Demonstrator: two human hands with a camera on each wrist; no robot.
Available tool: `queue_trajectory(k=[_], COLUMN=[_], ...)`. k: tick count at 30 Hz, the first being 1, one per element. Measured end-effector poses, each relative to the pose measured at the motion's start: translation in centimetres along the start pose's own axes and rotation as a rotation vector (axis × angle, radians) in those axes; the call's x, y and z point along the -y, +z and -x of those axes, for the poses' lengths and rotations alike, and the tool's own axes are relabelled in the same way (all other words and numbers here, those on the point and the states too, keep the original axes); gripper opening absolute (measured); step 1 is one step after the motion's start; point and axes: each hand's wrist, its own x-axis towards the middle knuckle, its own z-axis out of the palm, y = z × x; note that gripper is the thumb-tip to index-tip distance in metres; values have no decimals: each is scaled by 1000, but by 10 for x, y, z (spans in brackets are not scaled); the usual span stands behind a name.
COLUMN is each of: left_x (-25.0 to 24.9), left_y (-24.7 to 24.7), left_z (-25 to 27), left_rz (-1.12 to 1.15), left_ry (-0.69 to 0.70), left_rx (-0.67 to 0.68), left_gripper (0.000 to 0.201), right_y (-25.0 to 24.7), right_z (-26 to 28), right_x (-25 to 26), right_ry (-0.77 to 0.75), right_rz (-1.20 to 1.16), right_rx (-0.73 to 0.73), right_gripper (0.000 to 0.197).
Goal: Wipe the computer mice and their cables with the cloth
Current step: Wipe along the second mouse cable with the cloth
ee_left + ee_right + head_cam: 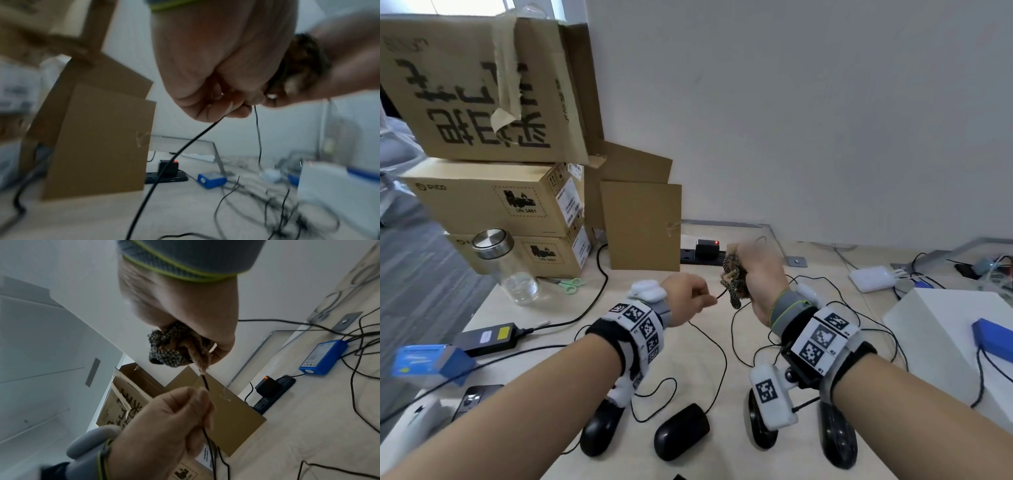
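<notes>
My left hand (710, 301) pinches a thin black mouse cable (719, 346) above the table. Just right of it, my right hand (743, 274) grips a bunched black-and-tan patterned cloth (734, 282) closed around the same cable. In the right wrist view the cable (205, 382) runs taut from the cloth (170, 350) down into the left hand (197, 404). The left wrist view shows the cable (164, 170) dropping from the left fingers (236, 112). Several black mice lie along the front edge, among them one (601, 428), another (681, 431) and a third (837, 438), partly hidden by my wrists.
Stacked cardboard boxes (500, 205) and a glass jar (506, 267) stand at the left. A power strip (702, 255) sits by the wall. A black adapter (486, 337) and a blue box (431, 363) lie front left. A white box (945, 335) and tangled cables (876, 329) fill the right.
</notes>
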Motion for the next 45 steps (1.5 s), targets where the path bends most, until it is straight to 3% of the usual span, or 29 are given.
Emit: queue_trajectory(k=[3,6,10,14,16,18,21,23,25,29,31,38,43,45], left_x=[9,14,10,21,24,15,-19,-43,-55,-38,-24,9,49,56], left_y=[3,3,9,12,8,2,-7,-15,-18,-2,1,17,40,41], left_z=[2,2,8,16,18,18,12,12,15,9,4,6,16,19], left_rz=[-283,-434,-733,-761,-590,-206,476,909,1034,617,411,-330,-662,-720], left_ry=[-20,-54,-113,-153,-146,-125,-99,-145,-146,-74,-61,-76,-177,-210], left_rx=[173,261,539,585,475,290,47,63,106,-119,-137,98,359,422], left_gripper=[25,30,32,26,27,36,17,15,14,28,31,33,13,14], right_y=[-3,-3,-6,-7,-6,-2,4,8,8,4,0,-11,-20,-23], right_z=[-3,-2,-9,-15,-13,-9,-5,-4,-6,-12,-14,-16,-23,-26], right_x=[5,16,41,63,63,57,43,35,27,18,15,17,29,30], right_ry=[-14,-51,-115,-186,-190,-160,-102,-96,-97,-35,-20,-21,-42,-37], right_rz=[-20,23,-60,-56,-67,-74,-101,-93,-54,-38,-47,-37,-102,-132], right_rx=[-17,0,-34,-52,-3,49,83,81,63,2,-34,-84,-118,-113], right_gripper=[28,30,29,28,28,28,28,27,26,28,29,31,23,17])
